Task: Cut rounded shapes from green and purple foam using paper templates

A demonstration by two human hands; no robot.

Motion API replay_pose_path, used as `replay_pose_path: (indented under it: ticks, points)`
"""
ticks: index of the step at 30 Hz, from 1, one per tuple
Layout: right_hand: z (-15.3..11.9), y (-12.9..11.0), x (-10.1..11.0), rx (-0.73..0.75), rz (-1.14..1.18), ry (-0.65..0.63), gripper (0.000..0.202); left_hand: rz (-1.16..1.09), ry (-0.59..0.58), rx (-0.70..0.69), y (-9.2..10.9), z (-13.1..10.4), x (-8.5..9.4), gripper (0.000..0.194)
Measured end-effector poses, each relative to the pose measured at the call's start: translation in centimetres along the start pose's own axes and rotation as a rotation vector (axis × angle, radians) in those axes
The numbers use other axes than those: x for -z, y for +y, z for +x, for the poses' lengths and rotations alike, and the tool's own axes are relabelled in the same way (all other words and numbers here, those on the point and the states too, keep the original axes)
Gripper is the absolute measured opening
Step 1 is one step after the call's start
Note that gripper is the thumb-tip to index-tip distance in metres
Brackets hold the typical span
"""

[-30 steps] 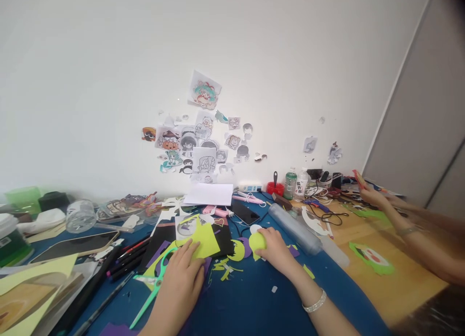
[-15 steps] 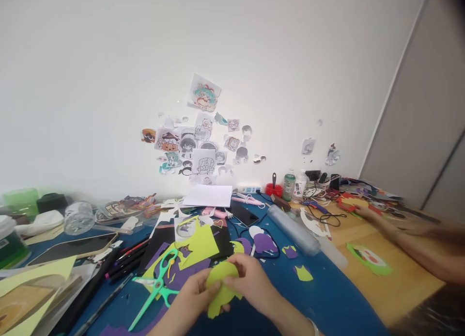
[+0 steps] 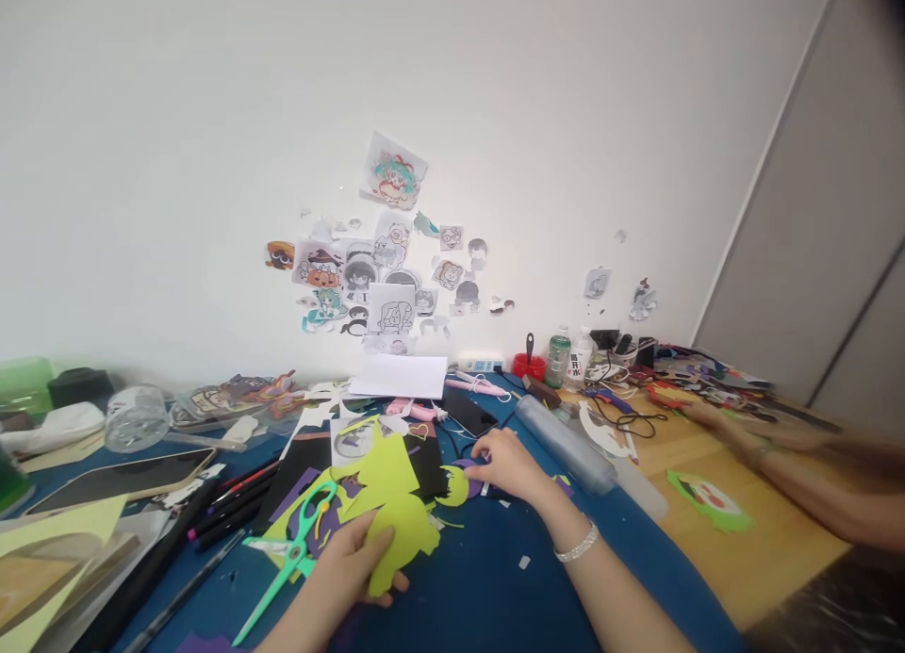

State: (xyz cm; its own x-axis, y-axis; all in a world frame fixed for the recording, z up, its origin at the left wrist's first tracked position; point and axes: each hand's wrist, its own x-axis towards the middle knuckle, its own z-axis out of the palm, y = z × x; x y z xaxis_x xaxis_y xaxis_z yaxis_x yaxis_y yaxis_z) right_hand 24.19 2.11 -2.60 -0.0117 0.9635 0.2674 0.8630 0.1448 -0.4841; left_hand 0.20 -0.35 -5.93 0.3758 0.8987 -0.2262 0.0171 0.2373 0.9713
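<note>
My left hand (image 3: 371,559) holds a yellow-green cutout (image 3: 403,540) with a rounded top, thumb over its front and fingers behind. It looks like thin craft sheet. Forward and to the right, my right hand (image 3: 505,463) is over a purple cutout (image 3: 467,488), thumb and forefinger bent and slightly apart. Whether the fingertips touch the cutout is unclear. A smaller yellow-green cutout (image 3: 453,485) with jagged notches lies just left of that hand. Green-handled scissors (image 3: 293,549) rest open beside my left wrist, by yellow-green and purple scraps. My right forearm hides some small pieces.
A plastic-wrapped roll (image 3: 566,446), a dark phone (image 3: 470,416) and pink hot-glue guns (image 3: 417,410) lie farther back. Pens (image 3: 237,507) and a larger phone (image 3: 127,481) are left. At right, another person's arm (image 3: 770,465) reaches over a wooden tabletop (image 3: 657,465).
My right hand has let go of the yellow-green cutout and moved forward and right to the purple pieces. My left hand keeps the cutout and has shifted left.
</note>
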Motion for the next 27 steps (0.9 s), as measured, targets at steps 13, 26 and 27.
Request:
replay_pose_path:
  ticks: [13, 26, 27]
  points:
    - [-0.4, -0.7, -0.9, -0.015, 0.299, -0.099, 0.005, -0.031, 0.028, -0.02, 0.8, -0.7, 0.0, 0.042]
    - [-2.8, -7.2, -3.2, 0.259, 0.494, -0.201, 0.009, -0.005, -0.197, -0.033, 1.1, -1.4, -0.4, 0.041]
    - [-2.9, -7.3, -3.3, 0.258, 0.481, -0.188, 0.008, -0.014, -0.204, -0.039, 1.1, -1.5, -0.4, 0.041]
